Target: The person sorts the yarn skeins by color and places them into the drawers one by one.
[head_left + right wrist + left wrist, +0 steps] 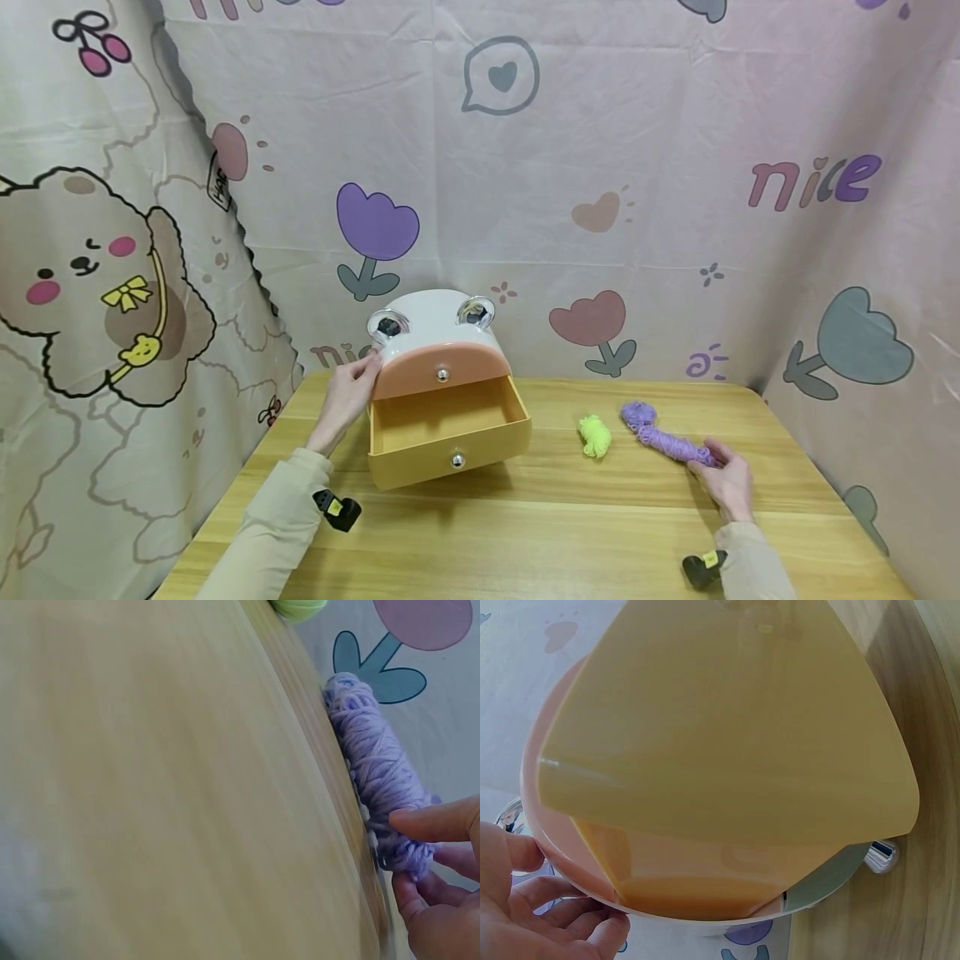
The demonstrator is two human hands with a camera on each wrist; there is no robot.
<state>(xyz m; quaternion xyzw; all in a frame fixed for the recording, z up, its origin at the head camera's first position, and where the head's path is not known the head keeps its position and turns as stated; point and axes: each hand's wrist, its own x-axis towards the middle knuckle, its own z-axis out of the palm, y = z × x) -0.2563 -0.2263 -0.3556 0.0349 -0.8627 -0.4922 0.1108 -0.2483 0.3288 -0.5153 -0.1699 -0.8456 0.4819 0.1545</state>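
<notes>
You are pinching the near end of a purple yarn bundle (678, 447) at four o'clock in the head view, your right hand (727, 479) laying its thumb on top and keeping its fingers beneath. The bundle is pointing towards ten o'clock, its far end bulging into a rounder clump. A yellow-green yarn ball (595, 437) is lying near it at nine o'clock, touching neither the bundle nor your hand.

Farther over, towards six to seven o'clock from the head view's centre, a white box (437, 321) is standing on the wooden table (510, 533). Two silver-rimmed eyes (476, 313) are rising from its top, and its pink upper drawer (420, 372) is sitting flush. Its yellow lower drawer (420, 462) is jutting out towards six o'clock, showing a silver knob (458, 460).

Your left hand (350, 396) is resting its thumb and loosely bent, parted fingers against the box's rim at nine o'clock, just below one eye.

Your beige sleeves (281, 517) are reaching in from seven and five o'clock, each wrist wearing a black camera (341, 511). Beyond everything, a patterned curtain (645, 117) is hanging at twelve o'clock.
</notes>
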